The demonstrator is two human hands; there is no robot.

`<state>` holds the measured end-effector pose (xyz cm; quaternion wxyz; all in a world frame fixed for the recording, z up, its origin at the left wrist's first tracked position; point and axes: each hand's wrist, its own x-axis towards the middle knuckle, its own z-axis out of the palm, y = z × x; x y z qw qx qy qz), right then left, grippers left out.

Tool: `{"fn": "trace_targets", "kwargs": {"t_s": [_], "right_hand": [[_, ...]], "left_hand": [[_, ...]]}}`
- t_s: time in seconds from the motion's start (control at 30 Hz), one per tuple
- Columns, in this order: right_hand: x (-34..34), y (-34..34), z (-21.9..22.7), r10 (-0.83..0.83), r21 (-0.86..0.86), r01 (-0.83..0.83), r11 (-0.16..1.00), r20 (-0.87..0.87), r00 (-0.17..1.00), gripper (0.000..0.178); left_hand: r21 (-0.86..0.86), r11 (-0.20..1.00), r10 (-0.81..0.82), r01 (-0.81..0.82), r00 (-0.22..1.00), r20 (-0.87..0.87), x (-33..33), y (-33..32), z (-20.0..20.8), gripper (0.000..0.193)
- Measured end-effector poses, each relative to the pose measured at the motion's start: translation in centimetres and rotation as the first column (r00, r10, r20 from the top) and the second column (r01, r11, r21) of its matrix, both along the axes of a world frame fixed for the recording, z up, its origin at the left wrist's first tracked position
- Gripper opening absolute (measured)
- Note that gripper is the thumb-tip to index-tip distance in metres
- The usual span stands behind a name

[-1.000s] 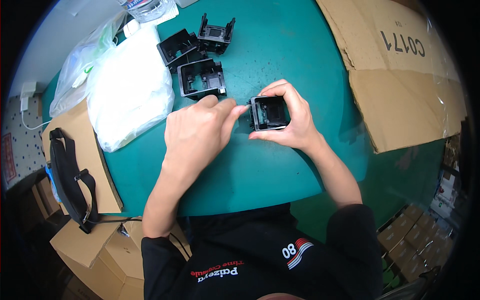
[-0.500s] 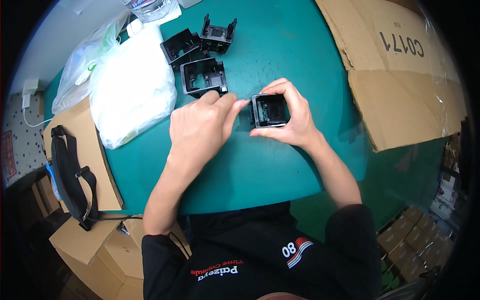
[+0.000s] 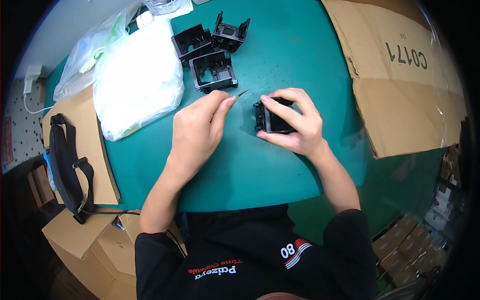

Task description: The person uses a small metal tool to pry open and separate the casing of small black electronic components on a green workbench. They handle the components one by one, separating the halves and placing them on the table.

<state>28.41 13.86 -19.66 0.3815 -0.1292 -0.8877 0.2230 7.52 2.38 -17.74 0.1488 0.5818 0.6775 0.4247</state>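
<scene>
My left hand pinches a thin pointed tool, perhaps a blade; only its dark tip shows past the thumb and finger. A little to the right, my right hand grips a black plastic housing over the green table. Fingers cover its far and right sides, and the tip stands apart from it. Beyond my left hand sit similar black housings: one open-topped piece nearest, another box-like piece behind it, and one with two raised prongs.
A white plastic bag lies on the left, with a clear bag beyond it. A large cardboard sheet covers the right side. At the left edge, a black strap pouch rests on cardboard. Below stands an open carton.
My left hand has drawn the tool back from the housing, and its tip now shows. My right hand has turned the housing and shifted its fingers on it. The whole view has shifted slightly.
</scene>
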Motion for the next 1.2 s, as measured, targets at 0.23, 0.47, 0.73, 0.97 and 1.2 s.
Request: {"fn": "trace_targets", "kwargs": {"t_s": [0.23,0.47,0.73,0.97,1.2], "right_hand": [[0.1,-2.1,-0.9,0.048,-0.662,-0.295,0.689,-0.364,0.930,0.069],[0.5,-2.2,-1.1,0.072,-0.705,-0.317,0.634,-0.355,0.932,0.077],[0.4,-2.2,-1.3,0.104,-0.671,-0.328,0.665,-0.353,0.930,0.081],[0.4,-2.3,-1.2,0.111,-0.671,-0.330,0.664,-0.348,0.931,0.082],[0.5,-2.1,-1.3,0.141,-0.638,-0.341,0.690,-0.344,0.928,0.080]], "left_hand": [[-0.058,0.983,-0.156,0.175,0.958,0.239,0.8,-0.7,1.3,0.020],[-0.066,0.968,-0.216,0.240,0.942,0.257,1.5,-1.0,1.6,0.018],[-0.036,0.974,-0.213,0.225,0.955,0.205,1.9,-1.2,1.1,0.012],[0.003,0.978,-0.208,0.211,0.961,0.182,2.0,-1.3,0.9,0.012],[-0.077,0.961,-0.248,0.265,0.952,0.181,1.6,-1.3,1.6,0.017]]}}
